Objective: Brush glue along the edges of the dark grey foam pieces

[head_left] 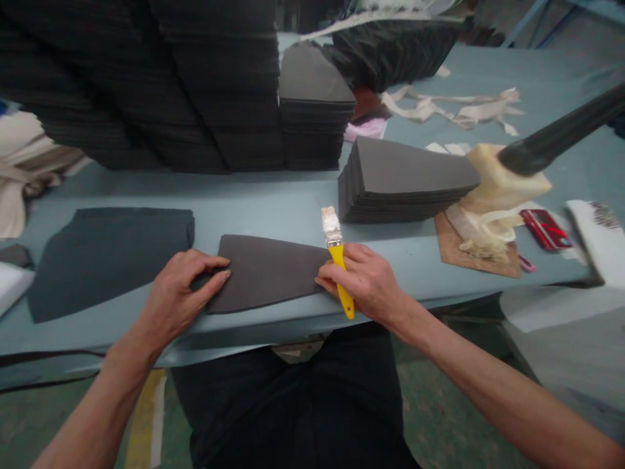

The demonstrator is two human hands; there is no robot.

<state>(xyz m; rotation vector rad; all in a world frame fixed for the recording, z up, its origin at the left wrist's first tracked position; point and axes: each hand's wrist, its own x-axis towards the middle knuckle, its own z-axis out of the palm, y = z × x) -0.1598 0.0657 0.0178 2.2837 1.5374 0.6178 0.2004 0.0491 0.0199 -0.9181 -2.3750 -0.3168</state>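
A dark grey tapered sheet piece (271,273) lies flat near the table's front edge, between my hands. My left hand (188,283) has its thumb and fingers closed on the piece's left edge. At the narrow right end, my right hand (364,277) pinches the piece's edge and also holds a yellow-handled paintbrush (344,280). The brush's bristles point away from me and look coated with something pale. To the left of my left hand lies a dark flat stack of cut pieces (112,254). A neat stack of grey tapered pieces (410,172) stands beyond my right hand.
Tall stacks of dark pieces (219,98) rise at the back left. On the right are a pale container (488,195) with a dark tube leaning over it, a brown board (446,251) and a red case (545,229). Cloth strips (459,111) lie further back.
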